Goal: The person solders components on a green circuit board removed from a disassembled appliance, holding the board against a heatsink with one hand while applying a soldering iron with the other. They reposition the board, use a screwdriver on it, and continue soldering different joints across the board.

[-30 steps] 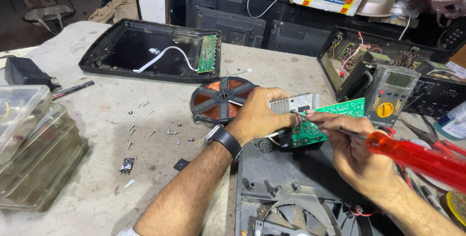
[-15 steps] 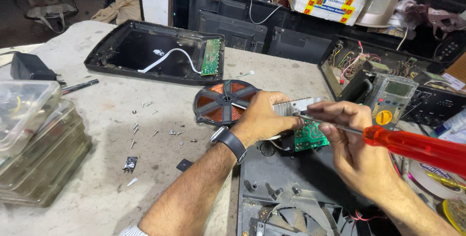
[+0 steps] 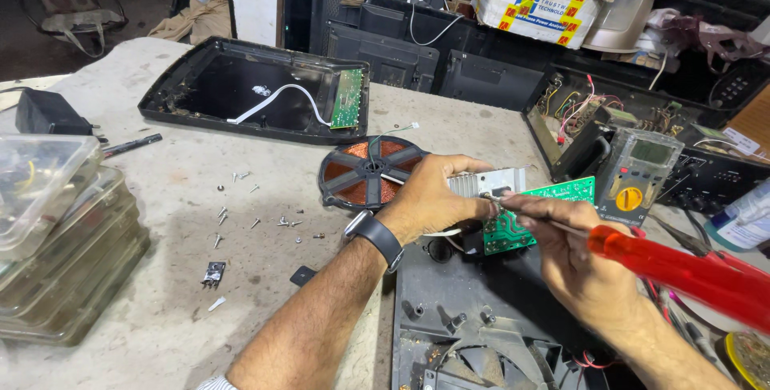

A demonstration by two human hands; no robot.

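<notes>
Gripping the green circuit board (image 3: pixel 521 221) with my left hand (image 3: pixel 433 197), fingers wrapped on its metal heat sink (image 3: pixel 489 181) | my right hand (image 3: pixel 577 253) pinches the red-handled screwdriver (image 3: pixel 682 270), tip on the board's top edge | copper coil (image 3: pixel 365 172) at ten o'clock of the board | loose screws (image 3: pixel 249 217) at nine o'clock | yellow-dial multimeter (image 3: pixel 642 169) at two o'clock.

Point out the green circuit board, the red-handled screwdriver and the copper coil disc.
green circuit board (image 3: pixel 536 215), head view, on its green face.
red-handled screwdriver (image 3: pixel 682 271), head view, on the red handle.
copper coil disc (image 3: pixel 361 172), head view, on the copper winding.
</notes>
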